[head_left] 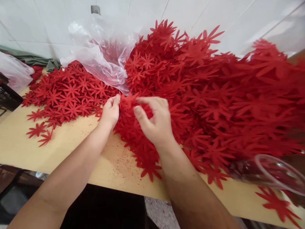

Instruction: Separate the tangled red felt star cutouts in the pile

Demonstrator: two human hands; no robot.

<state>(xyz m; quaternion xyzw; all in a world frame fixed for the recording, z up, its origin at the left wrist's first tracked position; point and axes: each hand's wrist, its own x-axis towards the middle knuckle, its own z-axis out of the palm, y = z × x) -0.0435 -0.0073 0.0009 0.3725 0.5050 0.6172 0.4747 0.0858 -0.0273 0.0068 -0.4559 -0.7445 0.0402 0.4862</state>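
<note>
My left hand (111, 110) is closed, thumb on top, at the edge of a red flower-shaped cutout (128, 101) with long narrow petals. Facing it from the right, my right hand (156, 119) has its thumb and forefinger apart, with nothing visible between them; its other fingers are curled and partly hidden. A big heap of the same red cutouts (202, 105) rises behind and to the right of my hands. On the left a lower pile of smaller red cutouts (71, 90) spreads over the table.
A clear plastic bag (102, 54) lies between the two piles. The pale tabletop (95, 152) has red specks on it. A clear plastic container (281, 173) lies on its side at the right. White tiled wall (47, 22) stands behind; a dark box (9, 97) is at far left.
</note>
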